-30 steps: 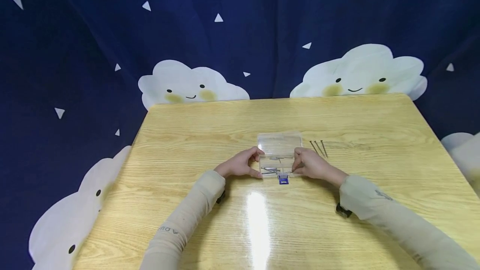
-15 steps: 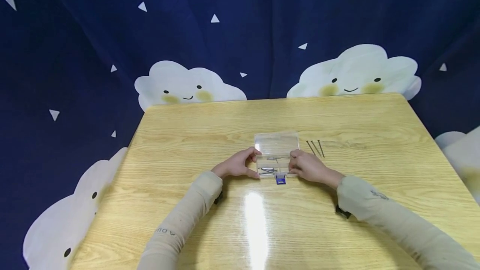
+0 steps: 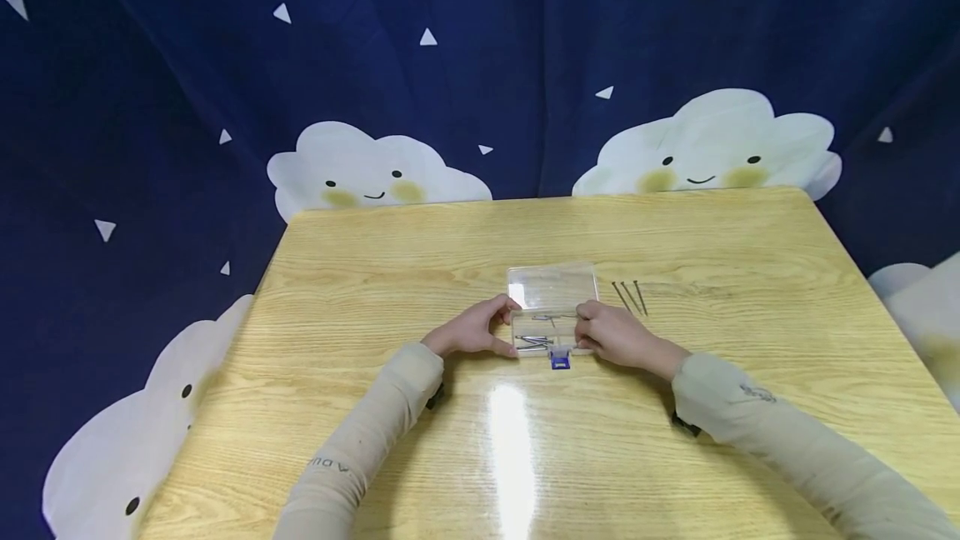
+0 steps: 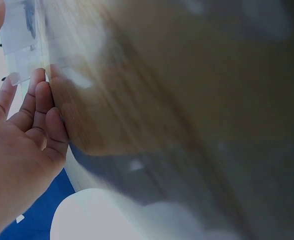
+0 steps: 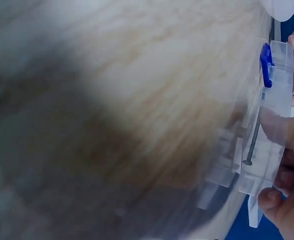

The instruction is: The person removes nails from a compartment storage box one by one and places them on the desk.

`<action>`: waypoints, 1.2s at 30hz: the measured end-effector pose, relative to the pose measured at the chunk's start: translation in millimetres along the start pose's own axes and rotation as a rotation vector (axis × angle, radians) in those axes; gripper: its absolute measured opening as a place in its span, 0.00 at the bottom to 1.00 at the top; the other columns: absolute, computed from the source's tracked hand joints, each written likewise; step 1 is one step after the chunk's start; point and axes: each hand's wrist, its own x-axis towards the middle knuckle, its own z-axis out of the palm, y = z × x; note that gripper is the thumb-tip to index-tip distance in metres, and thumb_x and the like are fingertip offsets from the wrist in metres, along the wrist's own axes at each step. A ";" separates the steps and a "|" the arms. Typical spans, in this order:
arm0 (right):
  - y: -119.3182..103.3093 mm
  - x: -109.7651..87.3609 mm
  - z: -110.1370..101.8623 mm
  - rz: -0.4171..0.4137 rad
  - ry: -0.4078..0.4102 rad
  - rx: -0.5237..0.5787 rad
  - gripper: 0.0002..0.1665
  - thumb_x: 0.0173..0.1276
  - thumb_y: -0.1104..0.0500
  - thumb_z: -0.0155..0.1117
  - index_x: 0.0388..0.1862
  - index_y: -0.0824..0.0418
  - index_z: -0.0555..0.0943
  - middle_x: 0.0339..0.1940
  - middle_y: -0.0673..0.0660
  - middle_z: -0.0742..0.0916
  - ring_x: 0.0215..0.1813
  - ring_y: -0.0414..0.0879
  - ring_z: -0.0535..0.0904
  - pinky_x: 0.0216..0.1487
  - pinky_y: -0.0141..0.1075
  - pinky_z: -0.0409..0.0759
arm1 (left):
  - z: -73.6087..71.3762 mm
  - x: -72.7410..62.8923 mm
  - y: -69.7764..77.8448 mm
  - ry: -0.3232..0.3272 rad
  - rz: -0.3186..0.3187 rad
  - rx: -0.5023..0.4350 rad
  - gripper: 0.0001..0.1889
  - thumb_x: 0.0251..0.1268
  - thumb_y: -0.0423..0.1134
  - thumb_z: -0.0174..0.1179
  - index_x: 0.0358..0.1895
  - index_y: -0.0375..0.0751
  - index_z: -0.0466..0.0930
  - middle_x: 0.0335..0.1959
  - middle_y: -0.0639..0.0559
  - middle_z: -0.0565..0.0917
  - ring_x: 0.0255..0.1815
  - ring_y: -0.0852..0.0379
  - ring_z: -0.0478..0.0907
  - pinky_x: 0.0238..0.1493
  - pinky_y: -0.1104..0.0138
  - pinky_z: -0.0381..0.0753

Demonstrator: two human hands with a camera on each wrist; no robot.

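Your clear box (image 3: pixel 566 330) sits on the desk (image 3: pixel 600 457) with its lid (image 3: pixel 551 286) laid open on its far side and the blue latch (image 3: pixel 560 359) at its near edge. Your left hand (image 3: pixel 471 328) grips the box's left end between thumb and fingers. Your right hand (image 3: pixel 615 332) has curled fingers at the box's right end; I can't tell whether they pinch the nail (image 5: pixel 253 142) visible through its wall.

If that left grip loosens, a push from the right could skid or tip the box, since it looks light. A nail longer than its compartment may jam across the box's divider or spring out. Some nails (image 3: pixel 534 338) lie in the box's left part, so jolting could scatter them. Lifting your right wrist carelessly might knock the three loose nails (image 3: pixel 632 297) beyond the box's right end.
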 end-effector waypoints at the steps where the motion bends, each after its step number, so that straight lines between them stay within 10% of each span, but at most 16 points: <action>1: -0.2 0.5 -0.4 -0.001 -0.002 0.004 0.09 0.50 0.61 0.71 0.18 0.55 0.79 0.23 0.45 0.66 0.27 0.40 0.66 0.27 0.32 0.71 | 0.0 -0.2 -0.2 0.000 0.000 -0.001 0.32 0.45 0.38 0.72 0.54 0.36 0.67 0.37 0.50 0.70 0.38 0.58 0.66 0.45 0.69 0.66; 18: -4.5 4.5 -4.7 -0.018 -0.002 -0.031 0.11 0.49 0.67 0.68 0.18 0.56 0.76 0.23 0.47 0.68 0.27 0.42 0.67 0.26 0.33 0.70 | -4.6 -1.7 2.9 -0.005 0.017 -0.035 0.32 0.45 0.37 0.72 0.54 0.36 0.67 0.37 0.46 0.71 0.39 0.54 0.67 0.45 0.68 0.67; 36: 0.2 -5.2 -1.5 0.145 0.073 0.235 0.03 0.56 0.64 0.66 0.25 0.59 0.82 0.24 0.45 0.70 0.27 0.37 0.63 0.30 0.34 0.67 | -1.3 -0.3 0.0 0.003 0.012 -0.009 0.33 0.44 0.38 0.72 0.55 0.36 0.66 0.36 0.49 0.71 0.38 0.58 0.67 0.44 0.70 0.66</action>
